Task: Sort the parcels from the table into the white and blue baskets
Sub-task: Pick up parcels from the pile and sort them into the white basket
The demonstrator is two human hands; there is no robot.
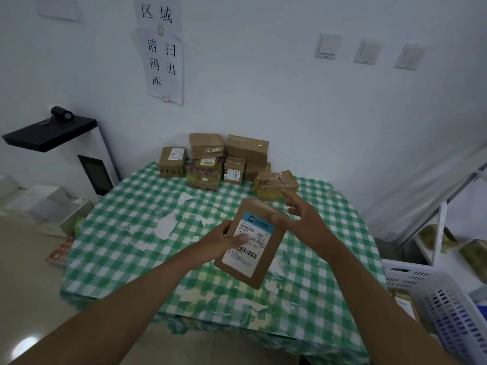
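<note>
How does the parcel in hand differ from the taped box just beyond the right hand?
The held parcel is flat, lifted off the table in the left hand, its white label facing the camera. The taped box is chunkier, rests on the checked tablecloth, wrapped in glossy tape. Both are brown cardboard.

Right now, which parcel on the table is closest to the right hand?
The tape-wrapped brown parcel at the pile's right front end, just beyond the right hand; the others sit further back left.

Parcel depot: stacked parcels [226,160]; scan-out wall notice [161,61]; white basket [434,293].
</note>
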